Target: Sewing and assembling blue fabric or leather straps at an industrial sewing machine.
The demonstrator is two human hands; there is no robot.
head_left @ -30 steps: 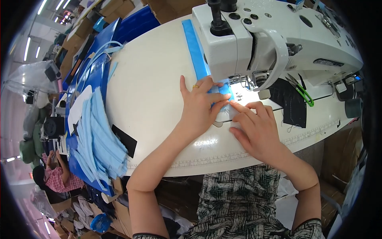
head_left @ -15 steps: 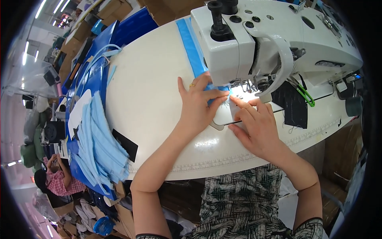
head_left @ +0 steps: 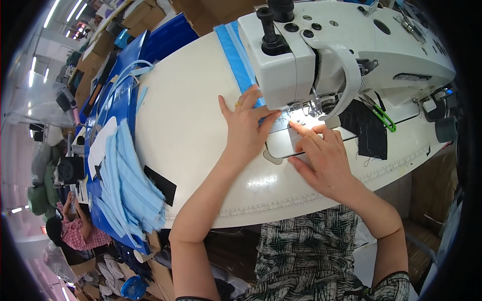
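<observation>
A bright blue fabric strip (head_left: 232,56) runs from the far edge of the table down along the left side of a white sewing machine (head_left: 278,70). Its near end reaches the lit area under the presser foot (head_left: 304,108). My left hand (head_left: 244,125), with a ring on one finger, rests on the strip left of the foot. Thumb and index pinch together at its edge, while the little finger sticks out. My right hand (head_left: 324,155) is in front of the foot. Its index fingertip presses beside the strip's end; the other fingers bend loosely with nothing in them.
Green-handled snips (head_left: 384,119) and black fabric pieces (head_left: 372,140) lie right of the needle area. Light blue strips (head_left: 128,185) are heaped at the left over a blue surface, near a black piece (head_left: 161,185). A person (head_left: 83,226) sits further left.
My left fingertips have drawn slightly left, away from my right index fingertip, uncovering more fabric before the foot. My right hand has hardly moved. The view has shifted slightly.
</observation>
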